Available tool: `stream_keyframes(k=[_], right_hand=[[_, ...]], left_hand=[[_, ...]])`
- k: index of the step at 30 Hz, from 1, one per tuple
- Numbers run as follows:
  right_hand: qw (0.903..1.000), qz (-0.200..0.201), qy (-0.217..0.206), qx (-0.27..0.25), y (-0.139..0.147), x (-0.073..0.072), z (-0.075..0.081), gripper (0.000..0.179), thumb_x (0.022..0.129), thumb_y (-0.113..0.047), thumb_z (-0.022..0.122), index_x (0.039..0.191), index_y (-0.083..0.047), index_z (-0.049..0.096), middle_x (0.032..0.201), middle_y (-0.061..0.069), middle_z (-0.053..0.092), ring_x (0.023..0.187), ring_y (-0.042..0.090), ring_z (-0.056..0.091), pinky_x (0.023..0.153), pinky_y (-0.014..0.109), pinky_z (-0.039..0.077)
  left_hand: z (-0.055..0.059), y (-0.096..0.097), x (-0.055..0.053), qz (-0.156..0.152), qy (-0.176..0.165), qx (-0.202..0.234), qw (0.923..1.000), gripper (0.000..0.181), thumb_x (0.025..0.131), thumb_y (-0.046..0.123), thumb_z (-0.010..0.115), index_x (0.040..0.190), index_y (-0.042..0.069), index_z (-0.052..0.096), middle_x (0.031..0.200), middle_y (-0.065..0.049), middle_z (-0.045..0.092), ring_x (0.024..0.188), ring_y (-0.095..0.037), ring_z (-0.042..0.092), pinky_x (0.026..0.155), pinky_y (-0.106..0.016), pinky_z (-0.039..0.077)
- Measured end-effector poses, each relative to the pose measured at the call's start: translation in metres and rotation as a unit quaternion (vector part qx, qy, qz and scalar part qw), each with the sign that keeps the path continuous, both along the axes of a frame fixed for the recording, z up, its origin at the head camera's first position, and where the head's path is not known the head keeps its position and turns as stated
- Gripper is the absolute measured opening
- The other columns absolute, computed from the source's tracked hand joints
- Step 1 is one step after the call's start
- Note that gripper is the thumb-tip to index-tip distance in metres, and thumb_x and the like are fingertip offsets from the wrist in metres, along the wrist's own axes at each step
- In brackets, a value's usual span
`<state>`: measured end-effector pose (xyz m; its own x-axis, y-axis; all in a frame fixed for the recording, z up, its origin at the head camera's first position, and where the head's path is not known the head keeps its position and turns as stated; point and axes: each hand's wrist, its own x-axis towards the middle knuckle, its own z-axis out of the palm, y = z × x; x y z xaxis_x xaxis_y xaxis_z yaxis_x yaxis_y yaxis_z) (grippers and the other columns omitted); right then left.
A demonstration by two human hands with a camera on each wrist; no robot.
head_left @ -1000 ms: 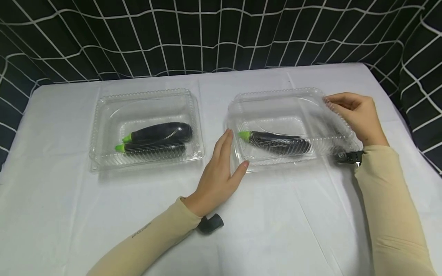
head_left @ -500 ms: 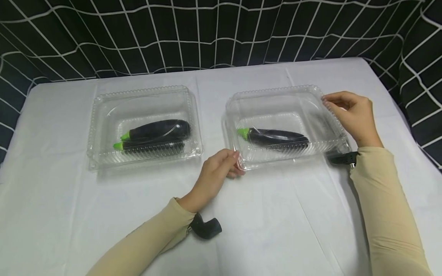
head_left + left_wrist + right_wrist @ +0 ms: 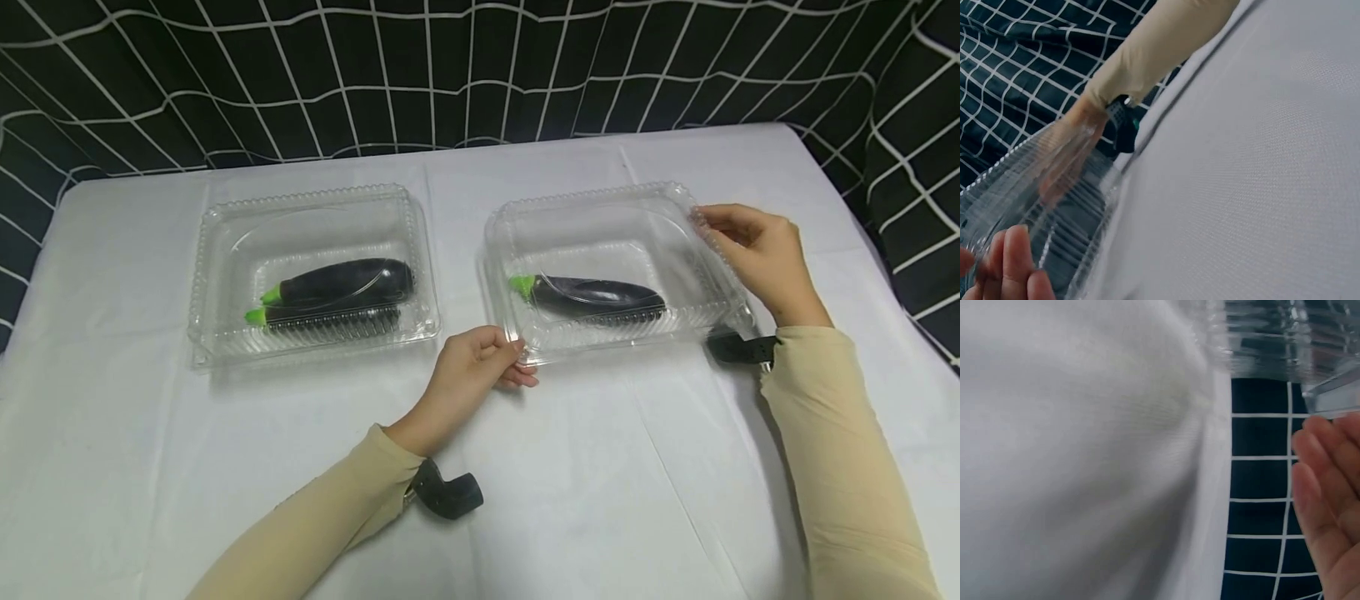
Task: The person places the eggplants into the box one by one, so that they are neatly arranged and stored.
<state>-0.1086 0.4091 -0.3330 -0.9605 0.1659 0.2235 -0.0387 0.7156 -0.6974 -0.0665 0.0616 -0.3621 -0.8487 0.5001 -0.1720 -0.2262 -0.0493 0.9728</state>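
On a white tablecloth [image 3: 600, 467], the right plastic box [image 3: 615, 267] is pinched at its near left corner by the left hand [image 3: 476, 367] and at its far right edge by the right hand [image 3: 757, 250]. Inside, the eggplant [image 3: 592, 293] lies crosswise, green end left.

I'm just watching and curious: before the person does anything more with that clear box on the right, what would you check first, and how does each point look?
1. Left hand grips the right-hand clear box at its near left corner: ok.
2. Right hand holds the box's far right edge: ok.
3. Eggplant lies inside the box: ok.
4. Lid fully snapped shut all round: cannot tell.
5. Second clear box, with two eggplants, sits apart on the left: ok.
6. White tablecloth lies flat under the box: ok.
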Motion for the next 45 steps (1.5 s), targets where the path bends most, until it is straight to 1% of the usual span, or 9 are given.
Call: stream_keyframes(k=[3, 6, 10, 18, 23, 31, 36, 41, 45], right_hand=[[0.9995, 0.009, -0.031, -0.004, 0.003, 0.008, 0.003, 0.033, 0.092, -0.02, 0.061, 0.122, -0.005, 0.064, 0.098, -0.026, 0.06, 0.087, -0.012, 0.055, 0.076, 0.008, 0.041], [0.999, 0.013, -0.035, -0.023, 0.004, 0.018, 0.006, 0.033, 0.092, -0.018, 0.062, 0.123, -0.006, 0.063, 0.101, -0.024, 0.061, 0.09, -0.01, 0.057, 0.076, 0.007, 0.042], [0.9982, 0.015, -0.036, -0.045, 0.005, 0.031, 0.006, 0.032, 0.09, -0.013, 0.064, 0.121, -0.004, 0.064, 0.1, -0.024, 0.062, 0.089, -0.008, 0.059, 0.074, 0.006, 0.042], [0.9963, 0.017, -0.056, -0.063, 0.004, 0.059, 0.002, 0.028, 0.088, -0.007, 0.065, 0.116, -0.003, 0.066, 0.095, -0.026, 0.064, 0.086, -0.006, 0.06, 0.073, 0.007, 0.043], [0.9918, 0.003, -0.075, -0.104, 0.002, 0.071, 0.0, 0.024, 0.087, -0.007, 0.068, 0.11, -0.01, 0.07, 0.089, -0.024, 0.067, 0.084, -0.006, 0.062, 0.073, 0.007, 0.045], [0.9716, 0.008, -0.043, -0.232, -0.004, 0.078, -0.005, 0.02, 0.085, 0.002, 0.067, 0.1, -0.007, 0.074, 0.087, -0.011, 0.072, 0.081, 0.0, 0.065, 0.074, 0.011, 0.049], [0.9644, 0.01, -0.023, -0.263, -0.008, 0.081, -0.007, 0.018, 0.086, 0.003, 0.065, 0.099, -0.008, 0.074, 0.086, -0.007, 0.072, 0.077, 0.002, 0.066, 0.073, 0.012, 0.05], [0.9511, 0.024, -0.005, -0.308, -0.011, 0.082, -0.01, 0.02, 0.086, 0.006, 0.062, 0.099, -0.005, 0.073, 0.086, -0.002, 0.073, 0.073, 0.006, 0.068, 0.071, 0.014, 0.051], [0.9487, 0.029, 0.002, -0.315, -0.013, 0.081, -0.011, 0.02, 0.086, 0.007, 0.062, 0.097, -0.005, 0.073, 0.085, -0.001, 0.072, 0.071, 0.007, 0.068, 0.07, 0.015, 0.052]], left_hand=[[-0.002, 0.001, 0.0, 0.018, 0.004, 0.011, 0.9998, 0.017, 0.095, 0.006, 0.055, 0.083, -0.005, 0.057, 0.085, -0.023, 0.069, 0.075, -0.022, 0.07, 0.076, -0.037, 0.056], [-0.003, 0.002, 0.0, 0.028, 0.01, 0.02, 0.9994, 0.017, 0.095, 0.006, 0.053, 0.086, -0.008, 0.058, 0.086, -0.026, 0.068, 0.076, -0.023, 0.07, 0.076, -0.036, 0.056], [-0.004, 0.002, 0.0, 0.031, 0.02, 0.02, 0.9991, 0.017, 0.095, 0.005, 0.053, 0.088, -0.009, 0.058, 0.085, -0.028, 0.068, 0.076, -0.023, 0.07, 0.076, -0.035, 0.056], [-0.005, 0.002, 0.0, 0.043, 0.031, 0.007, 0.9986, 0.018, 0.096, 0.007, 0.052, 0.091, -0.009, 0.058, 0.083, -0.022, 0.069, 0.075, -0.021, 0.07, 0.074, -0.033, 0.056], [-0.005, 0.002, -0.001, 0.046, 0.023, 0.011, 0.9986, 0.016, 0.096, 0.007, 0.052, 0.092, -0.008, 0.058, 0.087, -0.025, 0.068, 0.074, -0.02, 0.069, 0.076, -0.035, 0.055], [-0.005, 0.002, 0.0, 0.048, 0.008, 0.026, 0.9985, 0.017, 0.095, 0.01, 0.054, 0.09, -0.005, 0.057, 0.088, -0.025, 0.068, 0.074, -0.018, 0.069, 0.076, -0.036, 0.055], [-0.003, 0.002, 0.001, 0.042, -0.006, 0.031, 0.9986, 0.014, 0.093, 0.01, 0.056, 0.085, -0.002, 0.057, 0.087, -0.025, 0.068, 0.072, -0.017, 0.068, 0.077, -0.035, 0.055], [-0.003, 0.001, 0.001, 0.038, -0.011, 0.033, 0.9987, 0.017, 0.093, 0.008, 0.055, 0.084, -0.005, 0.06, 0.078, -0.016, 0.069, 0.069, -0.016, 0.068, 0.075, -0.037, 0.055], [-0.003, 0.001, 0.001, 0.038, -0.006, 0.034, 0.9987, 0.016, 0.093, 0.006, 0.053, 0.083, -0.004, 0.059, 0.081, -0.018, 0.069, 0.07, -0.016, 0.068, 0.075, -0.036, 0.056]])
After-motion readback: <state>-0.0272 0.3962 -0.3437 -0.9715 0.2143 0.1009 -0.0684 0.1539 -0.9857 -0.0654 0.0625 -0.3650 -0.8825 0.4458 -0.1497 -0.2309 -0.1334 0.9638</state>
